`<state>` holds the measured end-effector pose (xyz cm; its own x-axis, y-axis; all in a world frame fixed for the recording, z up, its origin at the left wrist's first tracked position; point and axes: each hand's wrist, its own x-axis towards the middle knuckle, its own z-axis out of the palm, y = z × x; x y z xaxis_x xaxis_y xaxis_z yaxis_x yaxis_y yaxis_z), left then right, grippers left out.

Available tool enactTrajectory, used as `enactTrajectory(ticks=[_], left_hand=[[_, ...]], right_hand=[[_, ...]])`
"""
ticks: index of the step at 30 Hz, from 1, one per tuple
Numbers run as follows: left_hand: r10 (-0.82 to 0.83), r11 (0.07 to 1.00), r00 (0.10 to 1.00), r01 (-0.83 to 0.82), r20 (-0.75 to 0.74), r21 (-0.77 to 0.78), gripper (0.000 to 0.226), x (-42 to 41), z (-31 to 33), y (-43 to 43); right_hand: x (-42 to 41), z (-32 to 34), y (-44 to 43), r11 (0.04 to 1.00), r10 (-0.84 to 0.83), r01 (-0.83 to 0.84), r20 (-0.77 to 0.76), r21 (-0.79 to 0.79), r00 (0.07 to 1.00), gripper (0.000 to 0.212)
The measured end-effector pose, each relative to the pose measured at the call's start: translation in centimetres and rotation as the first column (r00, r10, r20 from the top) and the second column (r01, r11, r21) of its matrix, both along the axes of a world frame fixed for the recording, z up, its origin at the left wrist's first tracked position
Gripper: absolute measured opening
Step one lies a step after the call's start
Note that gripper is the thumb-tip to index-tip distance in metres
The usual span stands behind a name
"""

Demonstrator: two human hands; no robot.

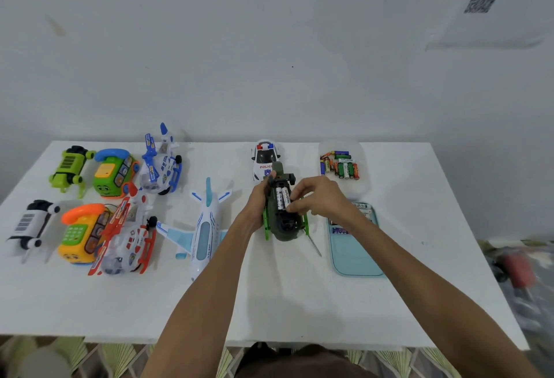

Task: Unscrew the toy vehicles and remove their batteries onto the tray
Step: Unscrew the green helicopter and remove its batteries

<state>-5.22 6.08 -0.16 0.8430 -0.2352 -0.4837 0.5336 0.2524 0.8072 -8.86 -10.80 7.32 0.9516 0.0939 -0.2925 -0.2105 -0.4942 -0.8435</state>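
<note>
The dark green toy helicopter (283, 225) lies belly-up on the white table (299, 296), its battery bay uncovered. In the bay two cells lie side by side, lengthwise along the hull.

The person's left hand (260, 202) wraps round the helicopter's left flank, fingers curled over the far end of the hull and thumb along the side, with the forearm coming in straight from the near table edge. The right hand (319, 198) arches over the helicopter from its right, wrist raised and knuckles up. Its thumb and curled fingertips close narrowly on the white battery (286, 198) at the right of the bay.

A screwdriver (314, 246) lies on the table just beside the helicopter's near right corner. The clear tray (358, 189) sits beyond and to the right of the helicopter, with loose batteries (341, 166) heaped in its far half. A pale blue case (355, 254) lies to the helicopter's right, nearer than the tray. A toy police car (265, 154) stands just beyond the helicopter, touching or nearly touching its far end. A white and blue toy airplane (204, 228) lies to the helicopter's left.
</note>
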Motion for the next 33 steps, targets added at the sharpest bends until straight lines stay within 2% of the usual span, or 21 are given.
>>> enactTrajectory(ticks=[3, 8, 10, 12, 14, 18, 20, 23, 25, 27, 30, 33], left_hand=[[0.002, 1.000, 1.000, -0.002, 0.005, 0.010, 0.045, -0.2, 0.1, -0.3], [-0.003, 1.000, 1.000, 0.003, 0.010, -0.008, 0.045, 0.0, -0.1, -0.1], [-0.008, 1.000, 1.000, 0.008, 0.007, -0.002, 0.044, 0.0, -0.1, -0.1], [-0.022, 1.000, 1.000, 0.022, 0.011, 0.016, 0.044, 0.0, 0.1, -0.3], [-0.031, 0.999, 0.999, 0.031, 0.012, 0.027, 0.045, 0.1, 0.2, -0.4], [0.011, 1.000, 1.000, -0.011, 0.007, 0.007, 0.045, -0.1, 0.4, -0.1], [0.002, 1.000, 1.000, -0.002, -0.001, -0.013, 0.046, -0.3, 0.5, -0.1], [0.005, 1.000, 1.000, -0.005, -0.007, -0.002, 0.049, -0.3, 0.5, 0.0], [-0.002, 1.000, 1.000, 0.002, -0.008, 0.019, 0.054, -0.2, 0.4, 0.0], [-0.011, 1.000, 1.000, 0.011, -0.029, 0.015, 0.053, -0.2, 0.5, -0.1], [-0.025, 1.000, 0.999, 0.025, -0.043, -0.009, 0.049, -0.1, 0.5, -0.1], [-0.024, 1.000, 0.999, 0.024, -0.028, -0.020, 0.047, -0.2, 0.5, -0.2]], right_hand=[[0.3, -0.4, -0.1, 0.995, -0.083, 0.085, -0.036, 0.058, 0.996, 0.022], [0.4, -0.8, -0.3, 0.999, -0.006, 0.006, -0.005, 0.052, 1.000, 0.018], [0.5, -0.9, -0.6, 0.998, 0.027, -0.026, -0.023, 0.050, 0.999, 0.024], [0.6, -0.9, -0.7, 0.999, 0.039, -0.040, -0.018, -0.010, 0.999, 0.034], [0.6, -0.9, -0.3, 0.995, 0.050, -0.048, 0.020, -0.087, 0.999, 0.035], [0.0, -0.7, 0.9, 0.980, 0.135, -0.107, 0.167, -0.166, 0.977, 0.018], [-0.6, -0.6, 0.4, 0.986, 0.150, -0.138, 0.144, -0.090, 0.978, 0.014], [-1.5, -0.8, -1.8, 0.951, 0.292, -0.301, 0.115, 0.070, 0.950, 0.036], [-2.2, -1.1, -2.9, 0.907, 0.394, -0.409, 0.147, 0.097, 0.907, 0.037], [-2.7, -1.5, -2.8, 0.925, 0.321, -0.346, 0.168, 0.154, 0.932, 0.025], [-2.5, -1.8, -1.3, 0.974, 0.043, -0.084, 0.193, 0.210, 0.980, 0.015], [-1.9, -2.4, 0.1, 0.989, -0.121, 0.096, 0.248, 0.111, 0.961, 0.016]])
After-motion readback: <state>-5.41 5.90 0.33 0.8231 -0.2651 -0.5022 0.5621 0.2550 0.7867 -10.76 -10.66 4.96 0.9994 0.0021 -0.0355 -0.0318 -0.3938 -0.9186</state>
